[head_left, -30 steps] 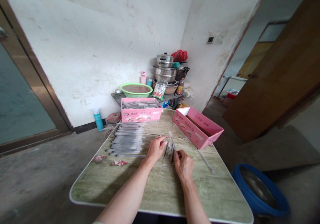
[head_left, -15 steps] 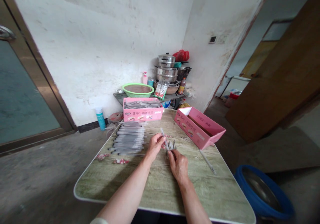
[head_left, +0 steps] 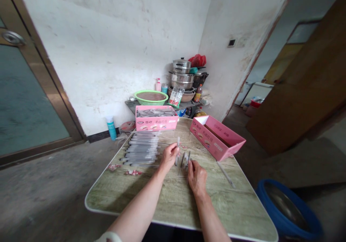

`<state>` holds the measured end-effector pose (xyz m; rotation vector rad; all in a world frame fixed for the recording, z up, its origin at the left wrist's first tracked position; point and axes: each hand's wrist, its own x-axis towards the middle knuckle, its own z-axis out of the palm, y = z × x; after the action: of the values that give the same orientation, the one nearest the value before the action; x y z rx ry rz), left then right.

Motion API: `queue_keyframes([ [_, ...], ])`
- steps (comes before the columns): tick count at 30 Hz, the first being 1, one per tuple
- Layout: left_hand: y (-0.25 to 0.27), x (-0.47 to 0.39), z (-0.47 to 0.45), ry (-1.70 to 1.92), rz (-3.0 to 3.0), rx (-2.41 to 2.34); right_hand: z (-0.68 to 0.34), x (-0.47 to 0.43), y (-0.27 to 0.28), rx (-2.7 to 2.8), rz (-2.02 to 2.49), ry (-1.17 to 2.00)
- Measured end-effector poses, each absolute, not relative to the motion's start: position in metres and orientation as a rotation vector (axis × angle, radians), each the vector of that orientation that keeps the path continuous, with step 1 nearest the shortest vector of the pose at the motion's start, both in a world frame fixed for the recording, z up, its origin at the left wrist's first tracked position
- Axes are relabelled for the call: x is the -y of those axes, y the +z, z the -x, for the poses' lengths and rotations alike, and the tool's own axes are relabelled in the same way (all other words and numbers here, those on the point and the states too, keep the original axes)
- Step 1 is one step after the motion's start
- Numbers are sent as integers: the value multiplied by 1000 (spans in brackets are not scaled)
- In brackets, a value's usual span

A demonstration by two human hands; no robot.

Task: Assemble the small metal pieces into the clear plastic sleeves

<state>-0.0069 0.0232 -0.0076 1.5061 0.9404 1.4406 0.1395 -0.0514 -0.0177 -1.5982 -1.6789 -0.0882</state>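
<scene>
My left hand (head_left: 170,155) is closed in a pinch around a slim translucent pen (head_left: 178,141), held nearly upright over the table. To its right, my right hand (head_left: 197,175) has its fingertips closed at a small cluster of thin dark and clear pen parts (head_left: 183,160); what exactly it grips is too small to make out. A row of translucent pens with dark ends (head_left: 142,147) lies side by side on the left of the table. Behind them stands a pink box (head_left: 156,124) filled with more pens.
A second pink box (head_left: 213,141) sits angled at the right, its visible inside brown. One loose pen (head_left: 226,175) lies near the table's right edge (head_left: 251,184). Beyond the table are a green basin (head_left: 151,97) and stacked pots (head_left: 181,78). A blue tub (head_left: 288,209) stands at the lower right.
The pen in my left hand has swung from a slant to nearly upright. My right hand has come away from its lower end, shifting slightly right to the small parts.
</scene>
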Motion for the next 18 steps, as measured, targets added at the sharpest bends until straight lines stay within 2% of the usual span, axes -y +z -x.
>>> queue_keyframes([
  [6, 28, -15, 20, 1723, -1785, -1091, -139, 51, -19, 1710, 1574, -117],
  [10, 54, -18, 53, 1715, -2040, -1346, -140, 51, -20, 1709, 1560, -116],
  [15, 49, -30, 110, 1450, -2198, -1867, -140, 54, -19, 1568, 1530, 9],
  [18, 39, -33, 130, 1211, -2249, -2058, -141, 54, -8, 1365, 1399, 310],
])
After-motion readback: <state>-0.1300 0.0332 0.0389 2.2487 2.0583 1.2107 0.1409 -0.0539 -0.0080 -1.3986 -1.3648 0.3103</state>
